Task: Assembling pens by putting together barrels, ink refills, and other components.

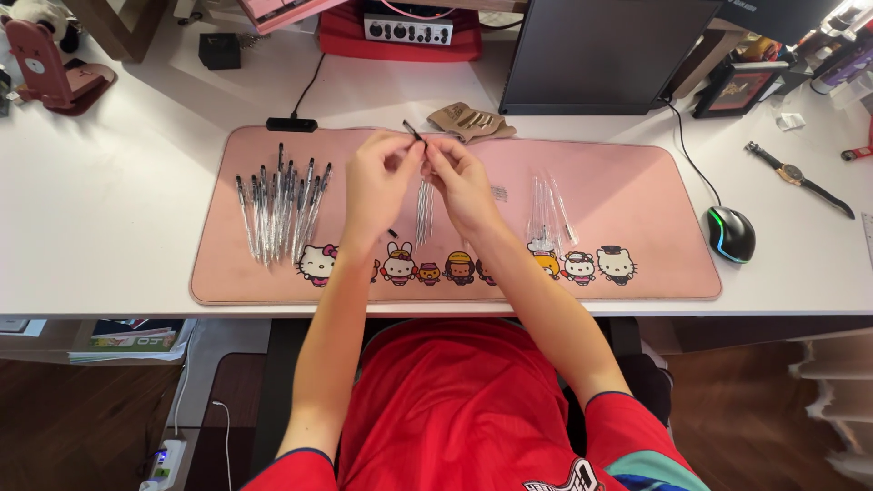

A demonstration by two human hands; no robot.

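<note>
Both hands meet over the upper middle of the pink desk mat point(637, 182), and they appear to be putting a pen together. The left hand point(377, 177) and the right hand point(459, 182) are drawn close, fingertips nearly touching, each pinching one end of a thin dark pen part point(414, 133) that sticks up toward 11 o'clock from between them; whether it is a tip, a cap or a refill end is too small to tell. Directly below the hands, toward 6 o'clock, a small bundle of clear pen barrels point(424, 209) lies on the mat. At 9 o'clock from the hands a wider row of pens with dark tips point(282, 205) lies fanned on the mat, looking like a finished lot. At 3 o'clock a looser group of clear tubes point(546, 214) waits near the cartoon figures printed along the mat's lower edge. A tan pouch point(468, 120) lies just past the hands at 1 o'clock, under the dark monitor point(600, 55), and a computer mouse point(732, 234) sits off the mat's right end, with a wristwatch point(796, 175) farther out. By my reading the step in hand is the fitting of one small part into another; the next move would call for a steady two-handed pinch, the pieces held in line, and a straight push or twist rather than force.
</note>
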